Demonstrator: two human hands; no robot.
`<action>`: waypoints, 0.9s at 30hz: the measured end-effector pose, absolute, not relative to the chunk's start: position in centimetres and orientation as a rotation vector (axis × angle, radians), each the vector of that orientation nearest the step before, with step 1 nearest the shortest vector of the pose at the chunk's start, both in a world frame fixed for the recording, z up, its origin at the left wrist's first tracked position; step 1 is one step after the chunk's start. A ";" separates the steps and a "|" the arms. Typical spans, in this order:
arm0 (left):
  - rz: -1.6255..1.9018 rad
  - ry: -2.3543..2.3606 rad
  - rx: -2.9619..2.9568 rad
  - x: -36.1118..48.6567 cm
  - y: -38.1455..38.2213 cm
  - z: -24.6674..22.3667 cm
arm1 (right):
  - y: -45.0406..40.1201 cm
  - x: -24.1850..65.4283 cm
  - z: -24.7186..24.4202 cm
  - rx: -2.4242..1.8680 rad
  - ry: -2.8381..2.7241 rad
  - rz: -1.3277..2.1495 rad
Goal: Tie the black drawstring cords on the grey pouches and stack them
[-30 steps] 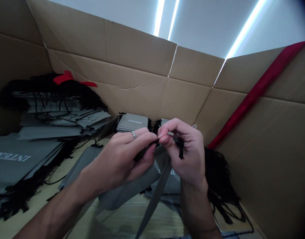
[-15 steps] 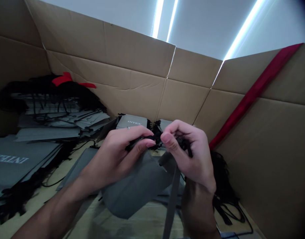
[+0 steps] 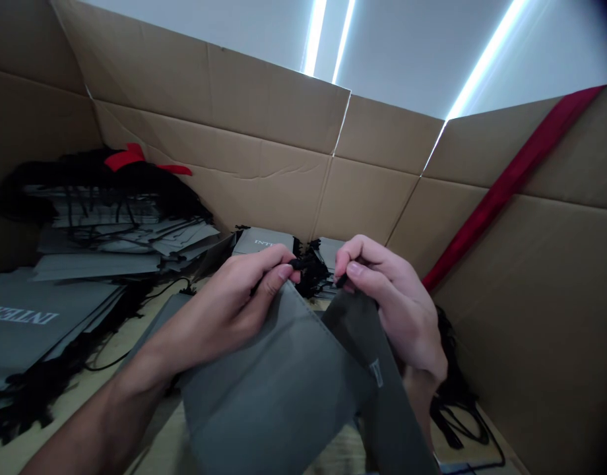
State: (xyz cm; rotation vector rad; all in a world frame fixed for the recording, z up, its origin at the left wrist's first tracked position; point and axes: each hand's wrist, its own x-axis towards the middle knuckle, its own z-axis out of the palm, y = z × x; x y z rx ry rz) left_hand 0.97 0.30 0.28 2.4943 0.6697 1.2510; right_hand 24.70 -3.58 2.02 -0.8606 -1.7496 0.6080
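Observation:
A grey fabric drawstring bag hangs in front of me, its upper edge slanting between my two hands. My left hand is closed, thumb and forefinger pinching one top corner and a knot of black cord there. Also closed, my right hand pinches a short black cord end at the other side of the bag, where a folded flap with part of some white print hangs down. The two sets of fingertips are apart. What lies inside the curled fingers is hidden.
Stacks of grey bags with black cords lie at the left, a taller pile behind them topped with red strips. Smaller stacks stand at the back. Cardboard walls surround the table; black cords lie at right.
My hands have moved apart, the right one shifting rightward. The bag has swung open and spread lower between them, showing its stitched edge and the flap with print.

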 end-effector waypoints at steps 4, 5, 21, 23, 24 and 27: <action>1.344 0.621 2.584 0.8 0.4 0.3 | -3.2 24.5 1.3 -0.691 -1.648 0.575; 1.369 0.613 2.606 0.8 0.4 0.3 | -3.0 24.4 1.1 -0.666 -1.621 0.578; 1.522 0.567 2.680 0.9 0.7 -0.1 | -1.9 22.7 0.4 -0.657 -1.562 0.536; 1.531 0.558 2.680 0.9 0.7 -0.1 | -1.9 22.7 0.5 -0.657 -1.565 0.546; 1.531 0.555 2.681 0.9 0.7 -0.1 | -2.0 22.7 0.5 -0.654 -1.566 0.550; 1.536 0.553 2.665 0.8 0.7 -0.1 | -2.1 23.1 0.6 -0.633 -1.582 0.512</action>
